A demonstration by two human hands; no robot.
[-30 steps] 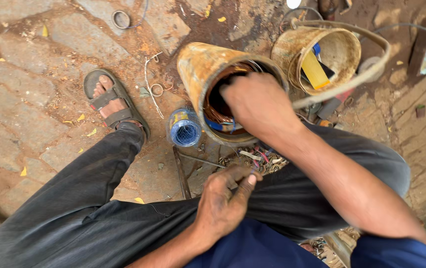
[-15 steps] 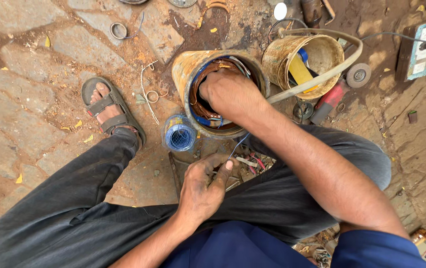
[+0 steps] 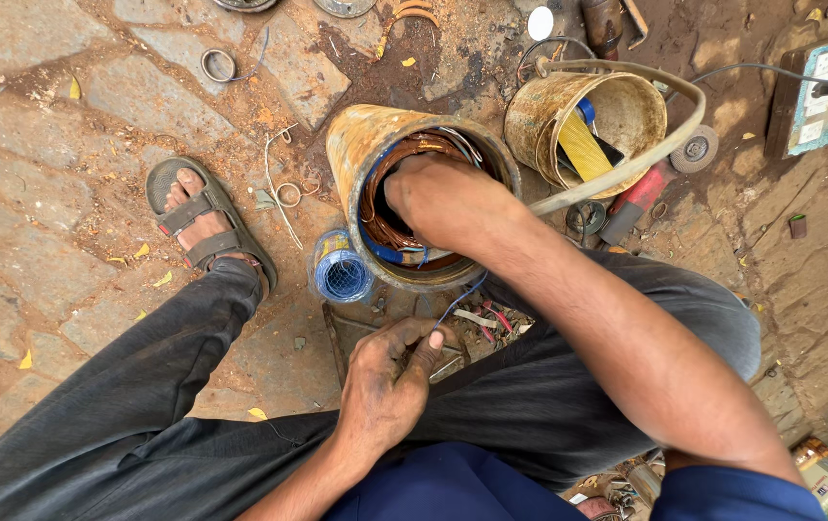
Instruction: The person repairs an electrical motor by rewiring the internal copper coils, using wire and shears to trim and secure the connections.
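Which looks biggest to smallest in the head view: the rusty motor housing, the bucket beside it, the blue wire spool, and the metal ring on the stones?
1. Rusty motor housing
2. Bucket, slightly smaller, though it lies farther from the camera, so this is unsure
3. Blue wire spool
4. Metal ring

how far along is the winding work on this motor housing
Done: copper coils already sit around the inside of the rusty housing. In hand: the right hand is down in the bore, while the left hand pinches a thin blue thread running up to it. Left: loose lead wires at the rim look unfinished; how much remains, I can't tell.
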